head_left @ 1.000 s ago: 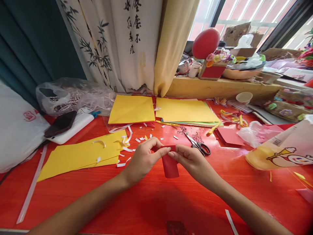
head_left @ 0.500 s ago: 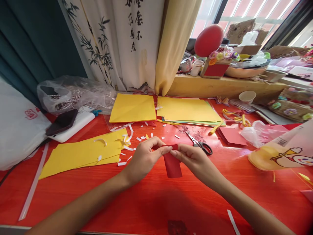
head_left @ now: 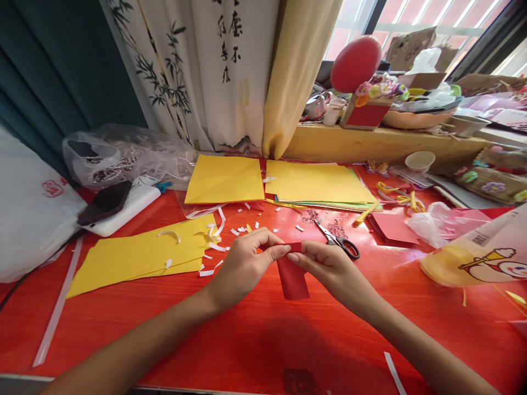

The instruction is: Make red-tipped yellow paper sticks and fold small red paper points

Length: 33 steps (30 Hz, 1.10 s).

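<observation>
Between my two hands is a strip of red paper (head_left: 293,280), its top edge folded over and its lower part hanging toward me above the red table (head_left: 247,351). My left hand (head_left: 252,262) pinches the fold from the left, thumb on the near side. From the right, my right hand (head_left: 325,264) pinches the same fold, its thumb close to the left thumb. Scissors with black handles (head_left: 340,241) lie on the table just beyond my right hand. White paper scraps (head_left: 216,248) are scattered beyond and left of my left hand.
Yellow paper sheets (head_left: 140,252) lie at the left, with two more yellow stacks (head_left: 224,178) at the back. Further left is a phone (head_left: 107,203) on a white box. Red paper squares (head_left: 393,227) and a drink cup on its side (head_left: 473,258) are at the right.
The view has shifted very slightly. Both hands keep the same pinch on the red paper, and its hanging end has barely moved.
</observation>
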### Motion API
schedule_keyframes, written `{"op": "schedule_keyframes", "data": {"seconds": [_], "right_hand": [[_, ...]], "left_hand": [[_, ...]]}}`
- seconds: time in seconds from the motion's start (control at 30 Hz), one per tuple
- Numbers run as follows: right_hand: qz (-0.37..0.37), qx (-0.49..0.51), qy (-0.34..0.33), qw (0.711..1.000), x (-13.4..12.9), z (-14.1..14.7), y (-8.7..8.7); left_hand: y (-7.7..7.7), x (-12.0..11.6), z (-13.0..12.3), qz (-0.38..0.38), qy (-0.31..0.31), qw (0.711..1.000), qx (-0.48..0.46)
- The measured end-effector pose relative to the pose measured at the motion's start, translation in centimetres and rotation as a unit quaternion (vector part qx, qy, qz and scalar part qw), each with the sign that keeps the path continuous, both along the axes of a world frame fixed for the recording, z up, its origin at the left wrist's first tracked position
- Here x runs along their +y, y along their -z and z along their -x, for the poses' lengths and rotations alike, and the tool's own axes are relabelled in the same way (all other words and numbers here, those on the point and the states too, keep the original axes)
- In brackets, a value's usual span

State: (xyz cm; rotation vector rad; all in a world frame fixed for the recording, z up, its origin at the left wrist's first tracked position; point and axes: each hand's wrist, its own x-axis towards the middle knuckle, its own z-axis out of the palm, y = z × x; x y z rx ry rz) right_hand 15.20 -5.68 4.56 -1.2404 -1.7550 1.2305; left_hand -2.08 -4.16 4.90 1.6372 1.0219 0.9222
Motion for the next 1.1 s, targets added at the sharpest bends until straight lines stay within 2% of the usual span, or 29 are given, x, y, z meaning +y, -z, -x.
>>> {"op": "schedule_keyframes", "data": {"seconds": [0.43, 0.67, 0.9, 1.1], "right_hand": [[0.007, -0.002, 0.001, 1.000, 0.0, -0.2, 0.1], [-0.033, -0.023, 0.053, 0.998, 0.2, -0.3, 0.7], [-0.049, -0.055, 0.053, 0.996, 0.5, -0.4, 1.0], [-0.080, -0.018, 0.050, 0.995, 0.5, -0.4, 0.9]], "left_hand": [[0.1, 0.0, -0.1, -0.006, 0.001, 1.000, 0.005], [0.7, 0.4, -0.2, 0.030, -0.028, 0.999, 0.006], [0.7, 0.8, 0.2, -0.022, -0.014, 0.998, 0.064], [0.7, 0.2, 0.0, -0.079, 0.023, 0.991, 0.104]]}}
